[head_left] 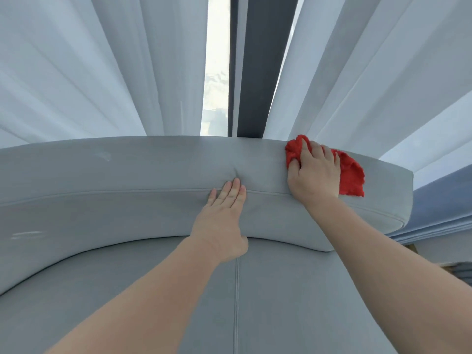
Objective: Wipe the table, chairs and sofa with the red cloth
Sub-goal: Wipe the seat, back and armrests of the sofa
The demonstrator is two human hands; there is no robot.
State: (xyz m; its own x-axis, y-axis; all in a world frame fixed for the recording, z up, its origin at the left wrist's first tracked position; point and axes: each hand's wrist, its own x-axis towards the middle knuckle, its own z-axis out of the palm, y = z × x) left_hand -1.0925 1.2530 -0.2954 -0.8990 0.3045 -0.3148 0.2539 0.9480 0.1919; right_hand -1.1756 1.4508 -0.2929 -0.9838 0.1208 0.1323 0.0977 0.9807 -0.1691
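Observation:
A light grey sofa (127, 180) with a curved backrest fills the lower part of the head view. The red cloth (351, 175) lies bunched on top of the backrest near its right end. My right hand (315, 172) rests on the cloth and grips it, fingers curled into the folds. My left hand (224, 215) lies flat against the front of the backrest near the middle, fingers straight and together, holding nothing. The seat cushion (281, 302) with a centre seam is below both arms.
White curtains (76, 72) hang right behind the sofa back, with a narrow window gap (217, 72) and a dark frame post (255, 72) between them. A blue-grey fabric edge (444, 208) shows past the sofa's right end.

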